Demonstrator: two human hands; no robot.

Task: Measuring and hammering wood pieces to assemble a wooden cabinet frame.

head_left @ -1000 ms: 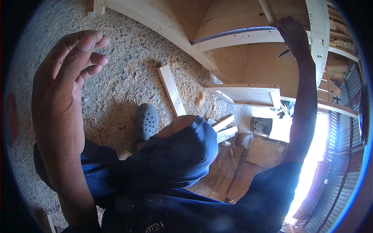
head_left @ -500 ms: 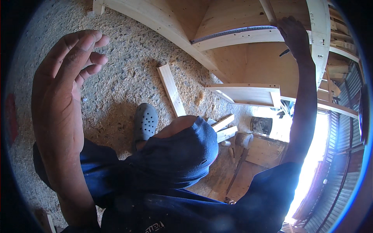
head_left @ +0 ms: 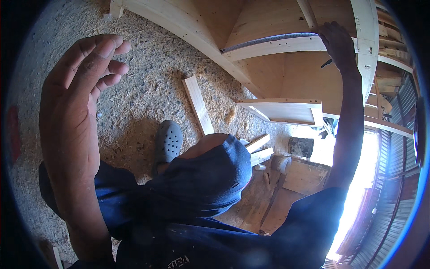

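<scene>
Your right hand (head_left: 337, 42) stretches up to the wooden cabinet frame (head_left: 179, 24); your left hand (head_left: 78, 74) is raised, well apart to the frame's left. One tape-measure blade (head_left: 268, 40) lies along one frame crossbar (head_left: 277, 46); one long board (head_left: 198, 105) lies nearer you than the frame. Your left fingers curl loosely, half open, empty; your right fingers bend at the blade's right end, their grip hidden.

Before you, a loose board (head_left: 198, 105) lies on a floor (head_left: 148, 67) strewn with wood shavings (head_left: 134, 101). To its right you find two short wood pieces (head_left: 262, 157) and, farther right, a dark container (head_left: 300, 147); corrugated metal sheeting (head_left: 389, 195) lines your far right.
</scene>
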